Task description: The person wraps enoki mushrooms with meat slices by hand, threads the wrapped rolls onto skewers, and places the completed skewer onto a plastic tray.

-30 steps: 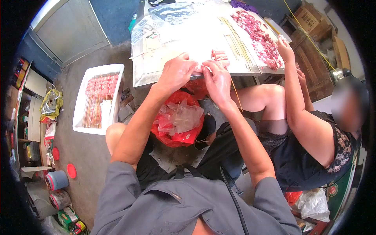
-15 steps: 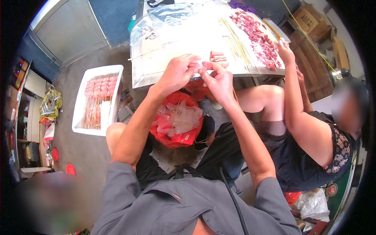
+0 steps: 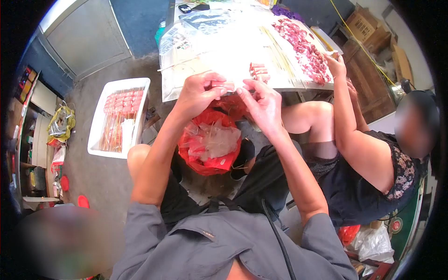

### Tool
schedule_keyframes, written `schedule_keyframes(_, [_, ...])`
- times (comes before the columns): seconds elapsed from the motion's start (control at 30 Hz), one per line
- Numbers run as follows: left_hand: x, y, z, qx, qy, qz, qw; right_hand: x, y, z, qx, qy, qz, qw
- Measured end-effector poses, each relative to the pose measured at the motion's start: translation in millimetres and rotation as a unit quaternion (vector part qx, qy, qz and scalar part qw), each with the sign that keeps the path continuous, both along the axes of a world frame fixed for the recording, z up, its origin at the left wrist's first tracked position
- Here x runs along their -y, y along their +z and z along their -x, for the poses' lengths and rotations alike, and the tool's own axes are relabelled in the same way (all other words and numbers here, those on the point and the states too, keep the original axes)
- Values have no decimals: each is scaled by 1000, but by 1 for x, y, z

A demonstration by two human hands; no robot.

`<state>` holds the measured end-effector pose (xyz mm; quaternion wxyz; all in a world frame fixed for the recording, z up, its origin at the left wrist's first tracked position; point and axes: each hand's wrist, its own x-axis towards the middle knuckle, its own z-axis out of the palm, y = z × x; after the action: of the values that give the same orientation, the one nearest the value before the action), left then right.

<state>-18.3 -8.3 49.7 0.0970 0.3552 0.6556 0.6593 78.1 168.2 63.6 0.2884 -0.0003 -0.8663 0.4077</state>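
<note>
Over the table's near edge, my left hand (image 3: 201,93) pinches a small pink meat roll (image 3: 228,86) between thumb and fingers. Close to the roll's right end, my right hand (image 3: 262,103) has thumb and index finger drawn in; whatever they grip is too small and bright to make out. Just beyond the right fingertips, several more meat rolls (image 3: 259,72) lie in a short stack on the white tabletop (image 3: 224,51). Below both hands stands a container lined with a red plastic bag (image 3: 205,161), clear plastic crumpled inside.
Bamboo skewers (image 3: 280,51) and a long heap of cut meat (image 3: 303,49) lie on the table's right side. A co-worker's hand (image 3: 336,65) is beside the heap. On the floor at left, a white tray (image 3: 95,135) holds skewered meat rolls (image 3: 123,101).
My hands were close together over a thin pale piece; now they are slightly apart, and a rolled piece shows in my left fingers. The co-worker's hand has moved down slightly.
</note>
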Motion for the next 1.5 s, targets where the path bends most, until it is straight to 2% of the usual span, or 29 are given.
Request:
schedule_keyframes(0.03, [5,1,-2,-2,31,-3,1000,-3,2,-1,-1,1,-3,1000])
schedule_keyframes(0.1, [14,-10,2,-15,53,-16,998,-19,3,-5,-10,-79,-77,994])
schedule_keyframes(0.13, [17,-12,2,-28,73,-26,997,-29,1,1,-62,-87,-118,987])
schedule_keyframes(0.23, [26,-12,5,-18,92,-40,995,-56,-8,6,-1,-174,-139,975])
schedule_keyframes(0.27, [27,-12,6,-18,93,-43,995,-62,-11,9,-2,-174,-142,974])
schedule_keyframes(0.33, [28,-13,9,-26,93,-109,989,-67,-13,16,105,-176,-106,973])
schedule_keyframes(0.43, [32,-14,11,-41,105,-118,987,-71,-26,34,164,-169,-91,968])
schedule_keyframes(0.5, [33,-15,13,-40,119,-126,984,-71,-32,42,145,-166,-94,971])
schedule_keyframes(0.57, [32,-16,13,-39,134,-134,981,-68,-36,45,154,-87,120,977])
schedule_keyframes(0.7, [31,-18,15,33,178,-176,968,-51,-48,32,130,-37,181,974])
schedule_keyframes(0.8, [34,-27,22,79,191,-194,959,-19,-60,15,65,39,222,972])
schedule_keyframes(0.83, [34,-30,23,100,188,-201,956,-3,-52,4,81,63,239,966])
schedule_keyframes(0.97, [37,-35,27,118,196,-230,946,41,-50,-22,60,134,235,961])
schedule_keyframes(1.03, [39,-32,25,181,183,-246,934,51,-53,-28,61,138,227,962])
schedule_keyframes(1.13, [40,-29,24,208,195,-244,927,57,-56,-33,57,133,224,964])
schedule_keyframes(1.5, [39,-25,22,232,192,-261,917,57,-67,-44,81,137,194,968])
